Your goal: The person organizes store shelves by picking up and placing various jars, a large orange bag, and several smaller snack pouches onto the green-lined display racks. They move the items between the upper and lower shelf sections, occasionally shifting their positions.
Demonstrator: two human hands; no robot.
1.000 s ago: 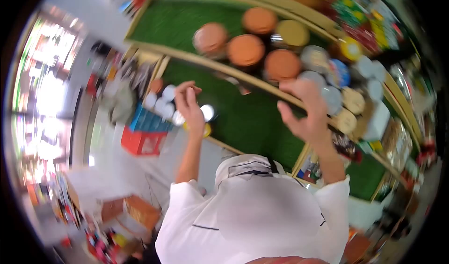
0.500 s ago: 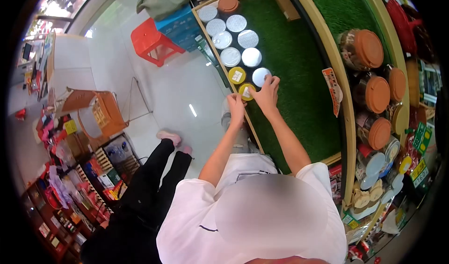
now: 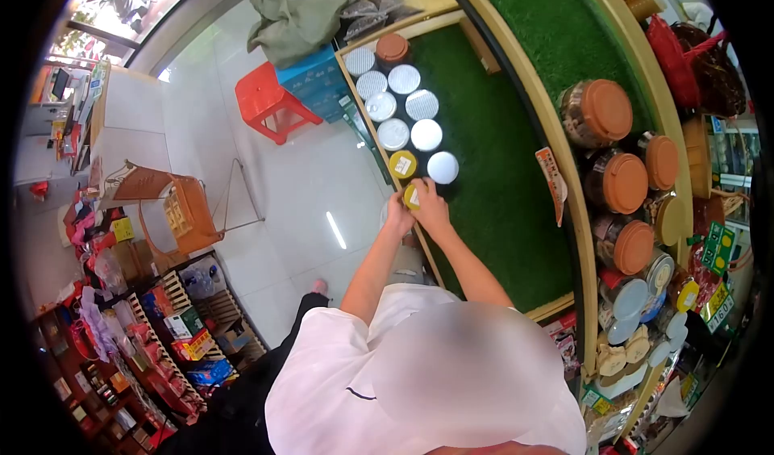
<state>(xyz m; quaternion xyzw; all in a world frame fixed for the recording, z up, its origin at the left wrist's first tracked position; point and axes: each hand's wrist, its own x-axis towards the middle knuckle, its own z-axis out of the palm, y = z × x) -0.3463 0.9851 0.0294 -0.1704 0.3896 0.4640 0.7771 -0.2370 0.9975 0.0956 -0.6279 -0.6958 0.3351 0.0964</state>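
A yellow-lidded jar (image 3: 412, 197) with a white label on its lid stands at the near end of the jar rows, by the wooden rim. My left hand (image 3: 398, 214) closes on its left side, and my right hand (image 3: 431, 210) grips it from the right, fingers at the lid's edge. Just beyond it is another yellow-lidded jar (image 3: 403, 164). A silver-lidded jar (image 3: 442, 168) sits right of that one, apart from my fingers. Several more silver-lidded jars (image 3: 426, 135) continue in two rows toward an orange-lidded jar (image 3: 393, 48). The jars' sides are mostly hidden.
Green turf (image 3: 508, 181) lines the wood-framed display case (image 3: 548, 100). Orange-lidded tubs (image 3: 606, 110) and other jars crowd the right shelf. Left of the case stand a red stool (image 3: 266, 100) and a blue box (image 3: 313, 84). A person in black trousers (image 3: 274, 342) is at my left.
My right hand has left the silver-lidded jar and come to the near yellow-lidded jar. My left hand has closed in on that jar too. The view has shifted, and the person in black has moved.
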